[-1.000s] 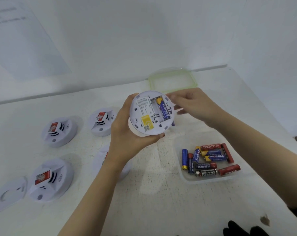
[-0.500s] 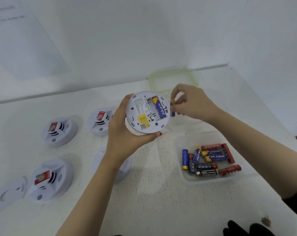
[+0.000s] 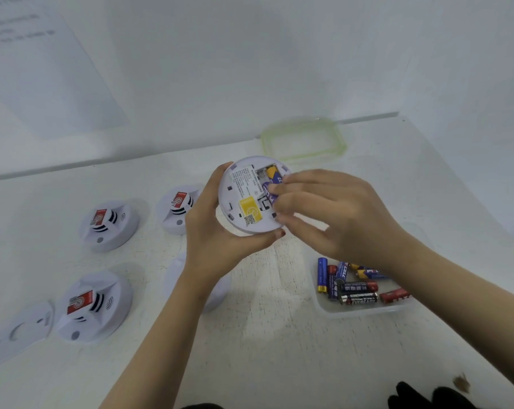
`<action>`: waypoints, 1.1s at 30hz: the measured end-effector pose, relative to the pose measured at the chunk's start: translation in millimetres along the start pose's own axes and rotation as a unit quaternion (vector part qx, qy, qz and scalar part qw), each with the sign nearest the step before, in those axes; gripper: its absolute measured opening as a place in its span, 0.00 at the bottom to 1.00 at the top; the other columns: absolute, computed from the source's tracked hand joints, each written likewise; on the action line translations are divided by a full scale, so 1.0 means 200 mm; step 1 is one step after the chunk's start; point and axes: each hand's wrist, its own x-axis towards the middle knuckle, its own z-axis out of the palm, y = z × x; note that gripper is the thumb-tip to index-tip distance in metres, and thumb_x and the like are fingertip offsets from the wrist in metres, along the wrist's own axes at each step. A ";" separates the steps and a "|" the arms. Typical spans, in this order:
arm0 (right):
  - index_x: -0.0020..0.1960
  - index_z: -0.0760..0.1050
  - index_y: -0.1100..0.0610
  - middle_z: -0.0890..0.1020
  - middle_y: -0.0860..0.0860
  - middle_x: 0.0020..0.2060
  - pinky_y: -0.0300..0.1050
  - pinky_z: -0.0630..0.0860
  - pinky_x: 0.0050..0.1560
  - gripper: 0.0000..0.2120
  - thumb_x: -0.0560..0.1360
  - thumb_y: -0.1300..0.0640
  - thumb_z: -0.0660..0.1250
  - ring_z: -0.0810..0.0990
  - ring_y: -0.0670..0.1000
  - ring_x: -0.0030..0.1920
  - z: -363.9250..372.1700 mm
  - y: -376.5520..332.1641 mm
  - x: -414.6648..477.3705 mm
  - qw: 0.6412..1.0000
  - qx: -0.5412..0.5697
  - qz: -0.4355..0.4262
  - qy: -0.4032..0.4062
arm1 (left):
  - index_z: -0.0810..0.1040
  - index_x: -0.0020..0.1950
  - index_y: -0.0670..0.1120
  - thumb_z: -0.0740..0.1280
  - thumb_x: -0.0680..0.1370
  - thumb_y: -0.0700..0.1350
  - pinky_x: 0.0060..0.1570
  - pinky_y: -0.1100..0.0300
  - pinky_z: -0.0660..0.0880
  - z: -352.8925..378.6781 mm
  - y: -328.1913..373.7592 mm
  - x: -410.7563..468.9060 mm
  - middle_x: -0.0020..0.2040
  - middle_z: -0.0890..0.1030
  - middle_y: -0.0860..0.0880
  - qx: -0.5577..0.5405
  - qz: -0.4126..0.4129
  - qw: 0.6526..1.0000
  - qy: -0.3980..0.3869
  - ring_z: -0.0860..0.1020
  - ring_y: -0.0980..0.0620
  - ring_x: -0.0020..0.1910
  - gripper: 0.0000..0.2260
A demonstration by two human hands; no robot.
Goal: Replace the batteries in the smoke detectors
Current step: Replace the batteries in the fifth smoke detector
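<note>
L hand grips the round white plastic smoke detector back-up above the white table, R hand w/ bent fingertips pinching the blue-and-yellow battery in its open slot, clear plastic tub of loose batteries under R wrist.

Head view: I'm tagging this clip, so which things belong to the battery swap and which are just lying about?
In the job: held smoke detector, blue battery in its compartment, left hand, right hand, tub of batteries, tabletop smoke detectors, white mounting plate.
Lying about: green-rimmed lid, wall sheet, black object.
</note>
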 end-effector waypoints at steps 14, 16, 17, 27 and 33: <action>0.76 0.52 0.50 0.78 0.45 0.60 0.42 0.74 0.61 0.38 0.73 0.53 0.69 0.77 0.44 0.60 -0.06 -0.12 0.03 0.830 0.407 0.362 -0.123 | 0.68 0.67 0.43 0.83 0.58 0.47 0.53 0.75 0.71 -0.08 0.09 -0.07 0.58 0.75 0.69 0.000 0.052 0.999 -0.010 0.75 0.66 0.59 0.41; 0.76 0.56 0.51 0.81 0.47 0.56 0.47 0.79 0.55 0.37 0.72 0.54 0.70 0.81 0.48 0.54 -0.07 -0.15 0.06 0.798 0.451 0.382 -0.116 | 0.67 0.67 0.43 0.81 0.59 0.49 0.54 0.75 0.71 -0.11 0.10 -0.09 0.59 0.74 0.70 -0.003 0.057 0.998 -0.016 0.74 0.66 0.60 0.41; 0.75 0.58 0.51 0.82 0.48 0.54 0.48 0.80 0.53 0.36 0.71 0.55 0.70 0.82 0.49 0.53 -0.07 -0.17 0.07 0.795 0.456 0.385 -0.114 | 0.67 0.67 0.44 0.80 0.59 0.50 0.54 0.75 0.71 -0.13 0.10 -0.11 0.60 0.74 0.70 -0.005 0.057 0.998 -0.019 0.74 0.66 0.60 0.41; 0.69 0.69 0.51 0.83 0.48 0.53 0.49 0.81 0.49 0.30 0.71 0.68 0.71 0.83 0.51 0.48 0.08 -0.43 0.15 0.777 0.478 0.399 -0.087 | 0.70 0.66 0.37 0.84 0.56 0.43 0.52 0.74 0.72 -0.38 0.08 -0.29 0.59 0.77 0.54 0.044 0.030 0.999 0.009 0.76 0.65 0.58 0.42; 0.67 0.71 0.51 0.84 0.49 0.50 0.44 0.80 0.44 0.30 0.70 0.73 0.69 0.84 0.49 0.44 0.22 -0.63 0.24 0.748 0.521 0.403 -0.083 | 0.70 0.66 0.49 0.83 0.58 0.51 0.50 0.75 0.72 -0.60 0.09 -0.41 0.57 0.77 0.68 0.053 0.030 0.998 0.026 0.77 0.66 0.56 0.40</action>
